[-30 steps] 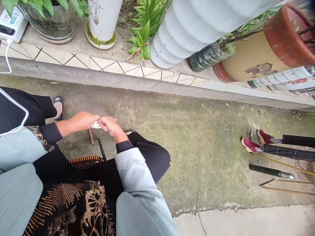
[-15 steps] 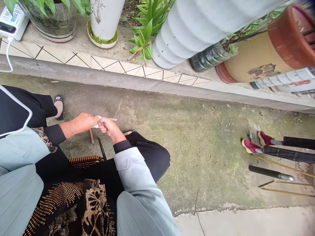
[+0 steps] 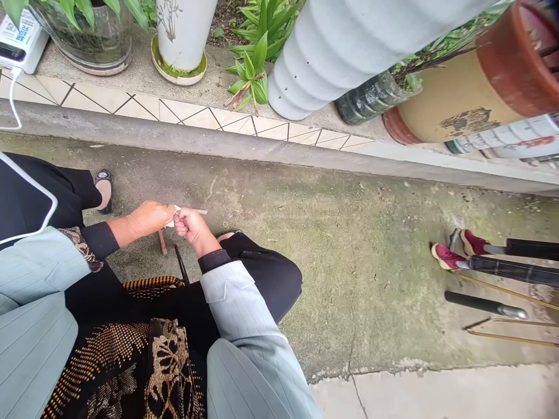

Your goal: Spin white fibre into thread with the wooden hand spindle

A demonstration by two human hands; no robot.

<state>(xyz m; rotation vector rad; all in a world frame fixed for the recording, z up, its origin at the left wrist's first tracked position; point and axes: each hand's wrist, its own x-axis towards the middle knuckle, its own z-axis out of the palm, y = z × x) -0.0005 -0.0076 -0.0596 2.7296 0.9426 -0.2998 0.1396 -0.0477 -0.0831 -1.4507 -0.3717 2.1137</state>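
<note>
A small white item [image 3: 170,223] is being held between the two hands, above the concrete floor [image 3: 349,262]. It is being gripped by the left hand [image 3: 151,220]. The fingers of the right hand [image 3: 189,224] are being held curled in a fist beside it; whether anything is being gripped there cannot be told.
</note>
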